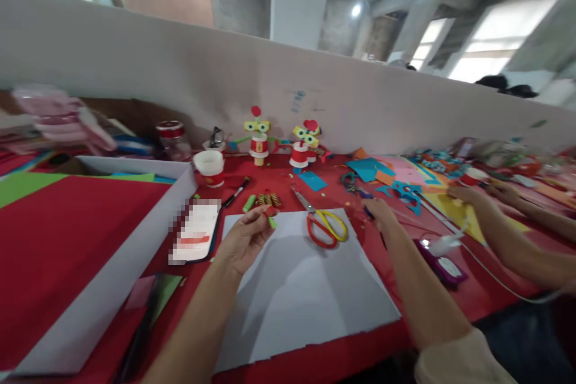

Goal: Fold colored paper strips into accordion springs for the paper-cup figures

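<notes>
My left hand (249,237) is closed in a pinch over the upper left of a white sheet (310,300). Between its fingers is a small red and green paper piece (272,218). My right hand (377,216) reaches to the right of the sheet, its fingers closed around or beside a dark object (369,212) too small to name. Scissors (321,225) with one red and one yellow handle lie on the sheet's top edge, blades pointing away. Small green (249,203) and striped coiled strips (269,200) lie just beyond the sheet.
A phone (197,231) and a white box with red paper (171,192) are on the left. Paper cup figures (258,145) stand against the partition. Blue paper scraps (366,169) and a purple device (443,261) are on the right, near another person's hand (468,198).
</notes>
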The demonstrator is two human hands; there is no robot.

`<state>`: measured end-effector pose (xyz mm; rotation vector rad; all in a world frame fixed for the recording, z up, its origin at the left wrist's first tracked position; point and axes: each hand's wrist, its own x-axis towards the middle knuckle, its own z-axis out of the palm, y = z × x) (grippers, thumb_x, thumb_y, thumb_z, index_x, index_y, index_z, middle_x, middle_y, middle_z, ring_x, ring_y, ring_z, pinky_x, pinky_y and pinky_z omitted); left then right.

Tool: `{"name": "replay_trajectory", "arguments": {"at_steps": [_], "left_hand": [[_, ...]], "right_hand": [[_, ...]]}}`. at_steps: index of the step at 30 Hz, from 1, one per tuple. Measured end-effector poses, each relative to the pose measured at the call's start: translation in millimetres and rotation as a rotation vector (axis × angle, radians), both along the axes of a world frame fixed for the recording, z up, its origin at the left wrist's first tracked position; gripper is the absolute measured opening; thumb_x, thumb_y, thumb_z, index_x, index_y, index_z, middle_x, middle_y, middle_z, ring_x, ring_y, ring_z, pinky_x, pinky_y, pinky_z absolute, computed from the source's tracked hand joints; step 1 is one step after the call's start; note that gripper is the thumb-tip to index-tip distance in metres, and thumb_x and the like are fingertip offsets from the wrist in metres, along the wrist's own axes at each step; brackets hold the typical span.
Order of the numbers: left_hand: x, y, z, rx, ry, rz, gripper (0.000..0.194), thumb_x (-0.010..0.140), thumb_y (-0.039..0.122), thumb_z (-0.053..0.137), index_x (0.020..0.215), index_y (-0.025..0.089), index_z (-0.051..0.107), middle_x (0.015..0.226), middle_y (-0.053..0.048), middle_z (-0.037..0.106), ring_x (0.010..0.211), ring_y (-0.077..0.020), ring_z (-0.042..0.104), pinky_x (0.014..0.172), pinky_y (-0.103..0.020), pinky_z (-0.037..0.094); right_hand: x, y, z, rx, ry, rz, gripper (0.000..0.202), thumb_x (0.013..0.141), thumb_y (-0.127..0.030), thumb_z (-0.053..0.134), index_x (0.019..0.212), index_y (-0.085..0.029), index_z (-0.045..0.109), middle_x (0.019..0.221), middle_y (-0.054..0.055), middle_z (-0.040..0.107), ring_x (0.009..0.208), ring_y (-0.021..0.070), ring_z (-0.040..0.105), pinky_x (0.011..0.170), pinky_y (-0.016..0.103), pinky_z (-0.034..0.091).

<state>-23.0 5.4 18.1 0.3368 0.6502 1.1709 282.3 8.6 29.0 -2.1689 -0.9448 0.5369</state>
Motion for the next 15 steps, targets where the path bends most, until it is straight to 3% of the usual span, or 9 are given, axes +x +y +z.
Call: {"name": "replay_trajectory", "arguments": {"at_steps": [3,6,8,11,15], "left_hand": [[-2,3,-2.1,0.027,-0.007,-0.019,0.021,0.069,-0.008,0.062,0.073,0.012,0.066,0.066,-0.003,0.07,0.051,-0.0074,0.063,0.053,-0.015,0.055],[-5,7,-5.1,0.036,-0.035,0.015,0.018,0.07,-0.006,0.063,0.076,0.011,0.067,0.067,-0.003,0.07,0.052,-0.0072,0.063,0.054,-0.015,0.055],[-6,9,-6.6,0.029,-0.047,0.037,0.018,0.068,-0.005,0.065,0.077,0.011,0.067,0.065,-0.002,0.069,0.051,-0.0069,0.063,0.054,-0.015,0.054],[-7,11,-7.3,0.031,-0.063,0.052,0.021,0.066,-0.005,0.068,0.079,0.011,0.068,0.064,-0.001,0.069,0.052,-0.0071,0.063,0.055,-0.015,0.055],[-6,11,-5.0,0.033,-0.068,0.072,0.02,0.068,-0.006,0.065,0.077,0.012,0.07,0.066,-0.002,0.069,0.054,-0.0074,0.063,0.058,-0.016,0.055]], "right_hand": [[-33,-2,12.2,0.143,0.139,0.129,0.008,0.066,-0.019,0.055,0.071,-0.021,0.05,0.054,-0.001,0.055,0.053,0.0157,0.058,0.046,0.024,0.045],[-75,-18,27.9,0.422,0.511,0.383,0.029,0.063,-0.028,0.067,0.087,-0.022,0.052,0.07,-0.001,0.061,0.062,0.0153,0.06,0.054,0.026,0.05],[-100,-33,35.8,0.46,0.61,0.49,0.034,0.066,-0.033,0.069,0.093,-0.021,0.051,0.069,-0.002,0.059,0.056,0.0125,0.055,0.051,0.025,0.048],[-126,-56,38.3,0.484,0.603,0.6,0.03,0.08,-0.04,0.061,0.1,-0.021,0.05,0.064,-0.003,0.054,0.054,0.0118,0.051,0.048,0.024,0.043],[-137,-79,28.6,0.543,0.397,0.652,0.02,0.089,-0.041,0.051,0.1,-0.024,0.051,0.071,-0.001,0.056,0.059,0.0123,0.05,0.057,0.027,0.046]]}}
